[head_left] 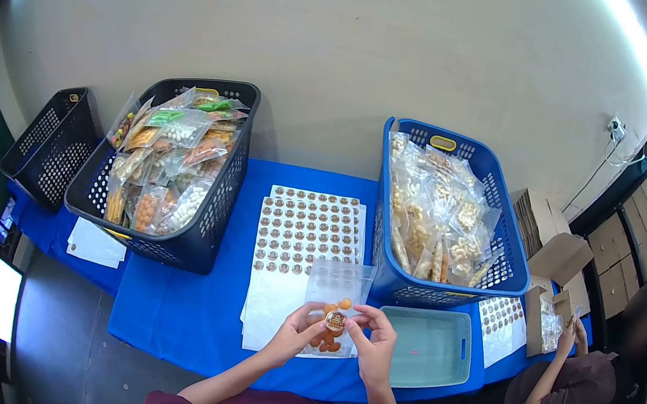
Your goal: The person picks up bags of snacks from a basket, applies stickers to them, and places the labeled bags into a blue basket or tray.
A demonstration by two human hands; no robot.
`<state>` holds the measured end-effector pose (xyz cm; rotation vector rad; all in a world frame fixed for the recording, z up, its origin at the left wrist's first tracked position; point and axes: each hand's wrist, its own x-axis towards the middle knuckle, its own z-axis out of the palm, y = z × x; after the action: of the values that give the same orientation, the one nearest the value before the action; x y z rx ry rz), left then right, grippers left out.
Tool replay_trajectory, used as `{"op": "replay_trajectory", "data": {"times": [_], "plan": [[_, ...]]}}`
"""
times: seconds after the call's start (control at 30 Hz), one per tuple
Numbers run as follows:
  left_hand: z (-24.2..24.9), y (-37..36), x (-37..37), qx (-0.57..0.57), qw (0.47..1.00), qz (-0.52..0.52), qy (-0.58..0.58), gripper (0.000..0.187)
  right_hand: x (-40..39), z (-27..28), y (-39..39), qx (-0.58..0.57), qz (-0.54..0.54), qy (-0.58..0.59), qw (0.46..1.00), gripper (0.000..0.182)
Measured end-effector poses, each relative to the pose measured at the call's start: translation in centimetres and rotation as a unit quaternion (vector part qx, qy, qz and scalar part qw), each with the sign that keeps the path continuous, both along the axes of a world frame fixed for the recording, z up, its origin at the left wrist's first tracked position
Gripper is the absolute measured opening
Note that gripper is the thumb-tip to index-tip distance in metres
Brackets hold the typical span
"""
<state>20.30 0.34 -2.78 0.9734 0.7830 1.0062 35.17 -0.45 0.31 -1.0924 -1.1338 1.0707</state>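
Note:
A clear plastic bag (330,342) with orange-brown round snacks inside hangs between my two hands, low over the table. On its front is a round brown-and-white sticker (336,320). My left hand (296,334) grips the bag's left side, its thumb close to the sticker. From the other side my right hand (372,343) pinches the bag, thumb and fingertips near the sticker's right edge. Beneath and behind the bag lie white sheets (268,303), the top one bearing rows of round brown stickers (306,237).
A dark basket (231,182) of mixed snack bags stands left, a blue basket (442,297) of pale snack bags right. A light green tray (428,371) sits by my right hand. Farther left is another black basket (48,149). At right, a person (560,388) handles packets at a cardboard box (535,324).

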Motion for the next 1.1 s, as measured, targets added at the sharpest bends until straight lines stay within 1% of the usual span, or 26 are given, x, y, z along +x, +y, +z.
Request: {"op": "replay_trajectory", "data": {"times": [0.1, 0.17, 0.27, 0.4, 0.57, 0.67, 0.77, 1.0, 1.1], "plan": [[0.5, -0.3, 2.1, -0.001, 1.0, 0.01, -0.014, 0.035, 1.8, -0.8, 0.0, 0.015, -0.016, -0.023, 1.0, 0.026], [0.1, -0.3, 3.3, 0.005, 0.999, 0.026, -0.017, 0.037, 2.7, -1.1, 0.0, 0.012, -0.02, -0.013, 1.0, 0.026], [-1.0, -0.4, 4.7, 0.007, 0.999, 0.013, -0.032, 0.036, 4.1, -0.8, 0.2, 0.011, -0.016, -0.022, 1.0, 0.028], [-0.6, -0.5, 6.2, -0.005, 0.999, 0.013, -0.043, 0.034, 5.8, -0.8, 0.2, 0.016, -0.005, -0.013, 1.0, 0.028], [-0.2, -0.8, 7.8, -0.005, 0.998, 0.004, -0.061, 0.035, 7.7, -0.8, 0.0, 0.01, 0.006, -0.034, 0.999, 0.028], [-0.8, -0.8, 8.4, -0.011, 0.998, -0.005, -0.058, 0.037, 8.5, -0.8, 0.0, 0.014, 0.006, -0.04, 0.999, 0.029], [-0.1, -1.1, 9.3, -0.001, 0.999, 0.016, -0.052, 0.04, 8.9, -0.8, -0.2, 0.011, 0.002, -0.046, 0.999, 0.03], [-0.5, -1.5, 10.0, -0.02, 0.998, 0.021, -0.063, 0.039, 9.1, -1.3, -0.2, 0.022, -0.019, -0.065, 0.997, 0.031], [-0.5, -1.6, 9.8, -0.02, 0.998, 0.011, -0.059, 0.039, 9.4, -1.2, -0.4, 0.001, -0.007, -0.048, 0.999, 0.031]]}}
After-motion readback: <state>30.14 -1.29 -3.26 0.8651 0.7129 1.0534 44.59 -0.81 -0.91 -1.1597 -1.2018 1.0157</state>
